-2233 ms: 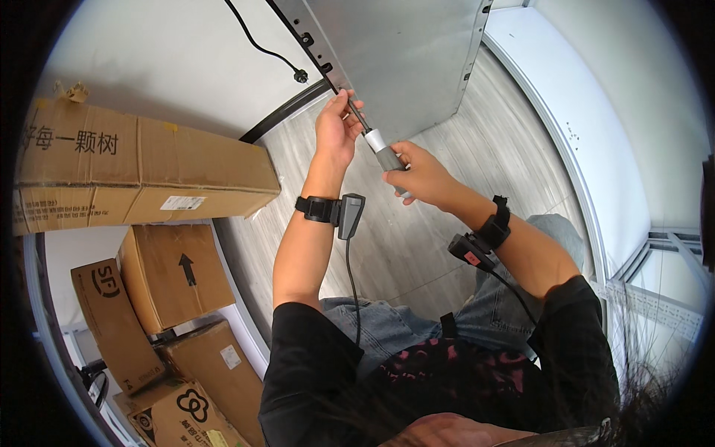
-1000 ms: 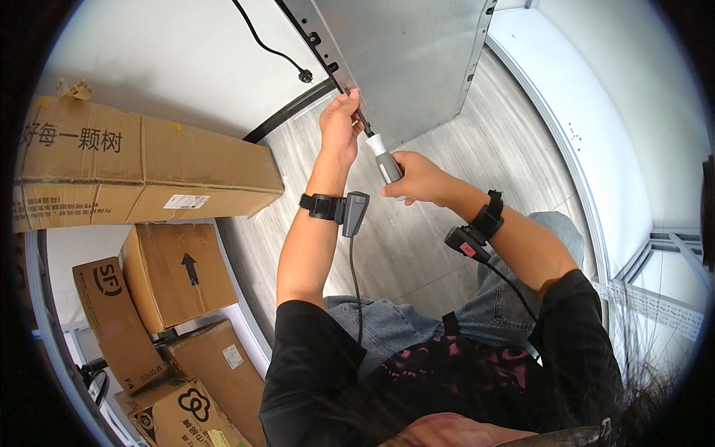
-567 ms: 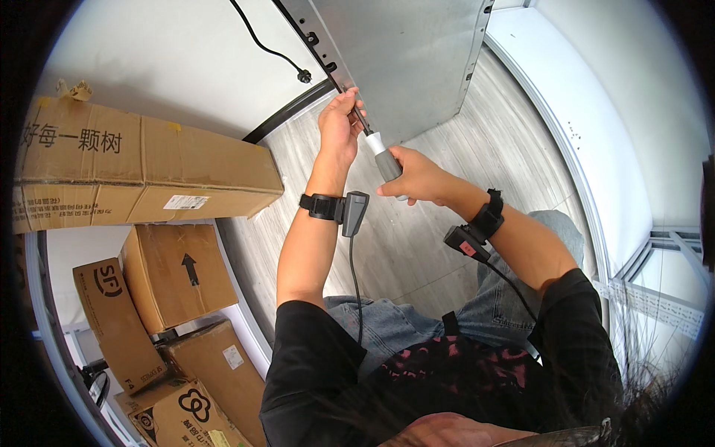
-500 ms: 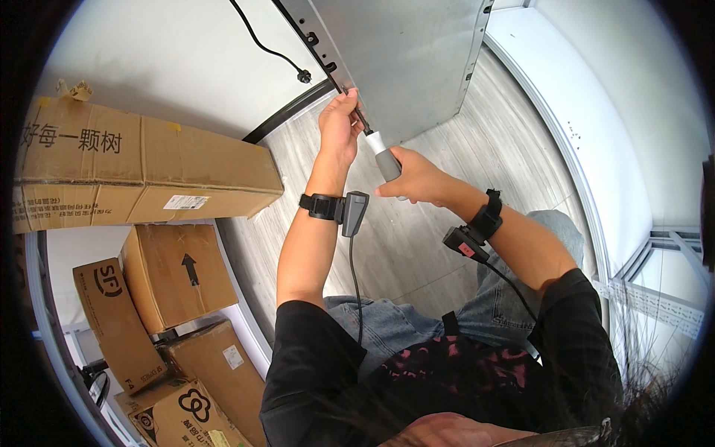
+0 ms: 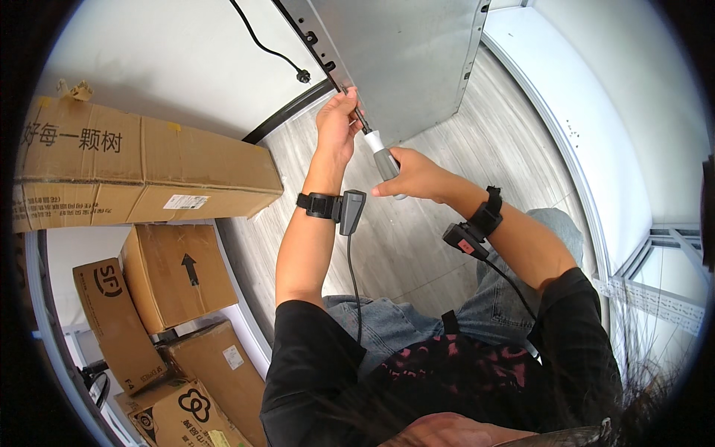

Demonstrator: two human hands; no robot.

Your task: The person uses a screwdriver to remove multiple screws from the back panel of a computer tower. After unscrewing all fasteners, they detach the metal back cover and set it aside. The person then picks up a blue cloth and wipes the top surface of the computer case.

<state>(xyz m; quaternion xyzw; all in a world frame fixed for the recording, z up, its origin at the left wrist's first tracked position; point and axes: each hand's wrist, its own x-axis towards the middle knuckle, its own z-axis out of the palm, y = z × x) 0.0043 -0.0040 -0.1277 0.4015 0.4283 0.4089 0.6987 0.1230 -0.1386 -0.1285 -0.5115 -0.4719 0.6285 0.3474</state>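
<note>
A screwdriver (image 5: 383, 160) with a grey-and-white handle and a dark shaft slants up and left toward the lower left edge of a grey metal cabinet (image 5: 402, 63). My right hand (image 5: 423, 177) is closed around its handle. At the far end, my left hand (image 5: 339, 128) pinches around the shaft near the tip, thumb and forefinger against the cabinet's edge. Those fingertips cover the tip, so I cannot see what it meets. Slots and small holes run along the cabinet's edge above my left hand.
A long cardboard box (image 5: 156, 160) lies at the left, above a shelf frame with several smaller boxes (image 5: 182, 276). A black cable (image 5: 261, 43) with a plug hangs by the white wall. Black straps with wired devices circle both wrists. Along the right runs a white ledge (image 5: 566, 134).
Both hands and the screwdriver handle have shifted very slightly to the left. The grip of each hand stays the same.
</note>
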